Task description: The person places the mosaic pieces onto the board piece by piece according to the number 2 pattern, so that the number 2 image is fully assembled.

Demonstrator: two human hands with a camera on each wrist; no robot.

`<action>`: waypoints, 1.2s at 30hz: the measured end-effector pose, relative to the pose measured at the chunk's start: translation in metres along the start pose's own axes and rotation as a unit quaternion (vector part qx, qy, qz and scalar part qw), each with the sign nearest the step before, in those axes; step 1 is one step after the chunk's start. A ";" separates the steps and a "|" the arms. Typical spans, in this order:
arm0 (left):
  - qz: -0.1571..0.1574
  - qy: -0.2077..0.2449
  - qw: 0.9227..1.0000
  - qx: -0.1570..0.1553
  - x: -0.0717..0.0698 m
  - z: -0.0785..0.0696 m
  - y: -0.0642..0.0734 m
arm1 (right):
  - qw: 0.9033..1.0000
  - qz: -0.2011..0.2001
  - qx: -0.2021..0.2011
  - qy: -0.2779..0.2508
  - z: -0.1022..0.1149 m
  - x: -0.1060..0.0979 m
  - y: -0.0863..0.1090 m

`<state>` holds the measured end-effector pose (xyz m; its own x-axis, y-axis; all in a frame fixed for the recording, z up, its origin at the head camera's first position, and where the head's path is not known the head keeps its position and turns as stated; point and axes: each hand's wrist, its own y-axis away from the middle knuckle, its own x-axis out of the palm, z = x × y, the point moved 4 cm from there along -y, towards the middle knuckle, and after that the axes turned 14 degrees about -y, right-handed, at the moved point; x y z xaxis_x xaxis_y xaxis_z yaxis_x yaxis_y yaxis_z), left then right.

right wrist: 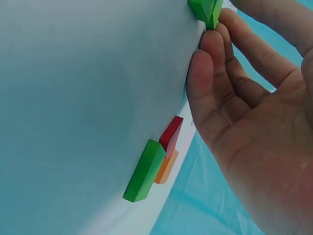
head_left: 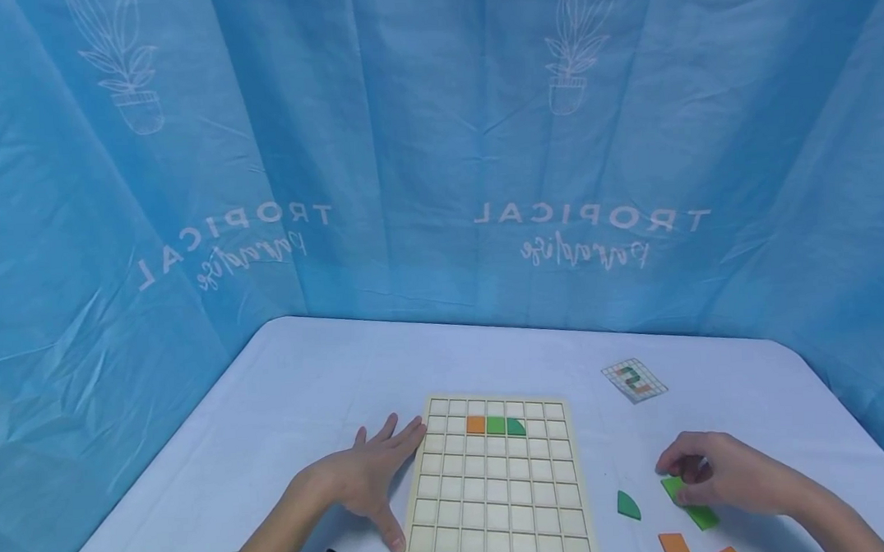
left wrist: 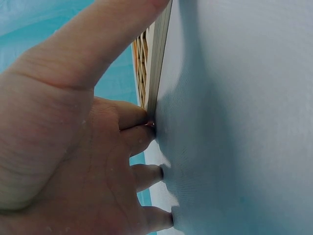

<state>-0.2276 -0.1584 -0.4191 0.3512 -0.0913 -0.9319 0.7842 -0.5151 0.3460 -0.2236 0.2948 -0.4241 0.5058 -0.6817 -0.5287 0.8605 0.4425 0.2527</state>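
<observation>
Behind the far edge of the white table [head_left: 328, 371] hangs a blue curtain [head_left: 421, 129], and I can read its pale print, though the letters run backwards: "TROPICAL" [head_left: 591, 214], with "Paradise" [head_left: 585, 252] in script under it. The same two words show again to the left, and a line drawing of a potted plant [head_left: 577, 48] stands above each pair.

Down on the table, my left hand [head_left: 380, 474] lies along the left side of the pale grid board [head_left: 488, 493], fingers straight and spread, forefinger touching the far part of that edge and thumb at the near left corner. Second row from the far end, the board carries an orange square [head_left: 476, 425], a green square [head_left: 496, 426] and a dark green quarter-round [head_left: 516, 427], side by side.

Well to the right of the board, my right hand [head_left: 739, 473] has its fingers bent, pinching a bright green piece [head_left: 700, 515] between thumb and fingertips. Just left of it lies a loose dark green quarter-round [head_left: 628, 505]; nearer are two orange pieces [head_left: 674, 547]. Farther off, a small card [head_left: 635, 380] shows a green and orange shape like a "2" on a printed grid.
</observation>
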 end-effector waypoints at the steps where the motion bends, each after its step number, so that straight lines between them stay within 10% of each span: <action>1: 0.000 0.001 1.000 0.000 0.000 0.000 0.000 | 1.000 -0.003 0.003 0.002 0.000 0.000 0.000; 26: 0.006 -0.001 1.000 -0.007 -0.001 0.001 -0.002 | 0.997 -0.045 -0.003 0.069 0.008 0.006 -0.006; 36: 0.006 -0.003 1.000 -0.001 0.000 0.001 -0.001 | 0.993 -0.056 -0.079 0.061 0.029 0.007 -0.017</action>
<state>-0.2290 -0.1583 -0.4192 0.3573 -0.1017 -0.9285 0.7816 -0.5116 0.3568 -0.2325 0.2659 -0.4085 0.3879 -0.6599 -0.6434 0.8856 0.4604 0.0617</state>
